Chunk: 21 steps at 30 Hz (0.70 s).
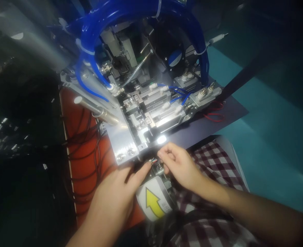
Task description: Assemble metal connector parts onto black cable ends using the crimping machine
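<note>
Worker w/ bare L hand (118, 188) & R hand (181, 166), forearms uncovered too; garment (213, 159) at lap lvl in maroon-&-white checks, approx. square, dark strip (205, 213) across.

Teal floor (272, 151) spreads along the right, partly in shadow. A reddish-orange surface (107, 161) shows left of centre. Light pools mid-view, while the far left is dark.

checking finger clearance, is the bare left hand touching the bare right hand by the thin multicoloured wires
Apart: the head view shows a gap between the left hand and right hand, with the thin multicoloured wires in it.
</note>
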{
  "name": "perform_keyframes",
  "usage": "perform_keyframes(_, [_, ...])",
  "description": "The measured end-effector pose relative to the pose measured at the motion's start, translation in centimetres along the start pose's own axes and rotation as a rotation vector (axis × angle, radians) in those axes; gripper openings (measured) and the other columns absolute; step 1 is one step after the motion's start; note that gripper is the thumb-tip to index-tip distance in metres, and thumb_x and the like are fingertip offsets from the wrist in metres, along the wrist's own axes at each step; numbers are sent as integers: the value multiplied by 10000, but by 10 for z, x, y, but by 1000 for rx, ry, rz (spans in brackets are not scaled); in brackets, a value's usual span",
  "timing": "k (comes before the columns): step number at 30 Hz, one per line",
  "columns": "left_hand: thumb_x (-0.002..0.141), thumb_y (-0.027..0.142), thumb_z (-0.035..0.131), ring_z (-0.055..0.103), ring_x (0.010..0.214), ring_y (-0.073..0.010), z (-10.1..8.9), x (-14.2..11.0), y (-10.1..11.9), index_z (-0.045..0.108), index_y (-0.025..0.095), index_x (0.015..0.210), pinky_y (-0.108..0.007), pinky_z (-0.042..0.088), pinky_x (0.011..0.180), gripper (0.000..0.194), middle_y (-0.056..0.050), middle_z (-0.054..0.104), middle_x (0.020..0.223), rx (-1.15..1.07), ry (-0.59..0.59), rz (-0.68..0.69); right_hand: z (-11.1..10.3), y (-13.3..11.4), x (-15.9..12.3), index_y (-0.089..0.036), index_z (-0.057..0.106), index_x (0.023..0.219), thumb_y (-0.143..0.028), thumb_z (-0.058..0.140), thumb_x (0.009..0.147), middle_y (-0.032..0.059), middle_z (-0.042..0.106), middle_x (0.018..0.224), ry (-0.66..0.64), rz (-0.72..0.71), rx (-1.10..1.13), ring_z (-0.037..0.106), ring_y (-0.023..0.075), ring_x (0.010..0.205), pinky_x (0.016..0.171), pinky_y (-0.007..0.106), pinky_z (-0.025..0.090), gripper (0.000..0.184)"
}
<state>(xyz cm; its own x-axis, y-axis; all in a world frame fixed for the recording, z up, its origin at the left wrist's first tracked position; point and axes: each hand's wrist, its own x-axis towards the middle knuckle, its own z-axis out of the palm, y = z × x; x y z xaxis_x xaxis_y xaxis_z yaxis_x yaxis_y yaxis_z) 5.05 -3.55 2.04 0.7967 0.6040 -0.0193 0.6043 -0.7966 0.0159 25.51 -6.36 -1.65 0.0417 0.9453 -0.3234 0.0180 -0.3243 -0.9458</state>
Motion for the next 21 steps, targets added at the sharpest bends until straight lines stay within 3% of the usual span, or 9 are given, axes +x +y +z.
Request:
perform_keyframes(5, [885, 90, 310, 597, 671, -166, 5, 2, 3, 529, 280, 1299, -230, 456, 510, 505, -71, 618, 927, -40, 118, -39, 5, -6, 0, -199, 522, 782, -333, 523, 908, -53, 503, 556, -98, 90, 79, 514, 110, 494, 474, 232, 385, 184])
perform_keyframes(10, [919, 116, 383, 632, 746, -163, 8, -2, 5, 528, 179, 1186, -246, 523, 631, 310, -52, 642, 895, -177, 189, -139, 12, -2, 0, -200, 522, 768, -317, 547, 897, -65, 496, 537, -54, 74, 126, 490, 95, 466, 463, 222, 367, 176])
perform_keyframes(15, [934, 182, 479, 621, 980, -187, 9, -31, 4, 559, 183, 1108, -300, 513, 878, 191, -73, 627, 1051, -244, 202, -307, 8, 0, -1, -202, 523, 772, -329, 536, 905, -67, 501, 539, -82, 91, 103, 510, 101, 485, 486, 226, 378, 184])
perform_keyframes(21, [915, 252, 542, 652, 929, -201, 7, -68, 10, 591, 220, 1109, -334, 544, 850, 203, -48, 671, 1021, -267, 239, -431, 7, -1, 1, -201, 528, 787, -343, 547, 897, -68, 498, 554, -98, 84, 91, 505, 102, 494, 502, 228, 387, 180])
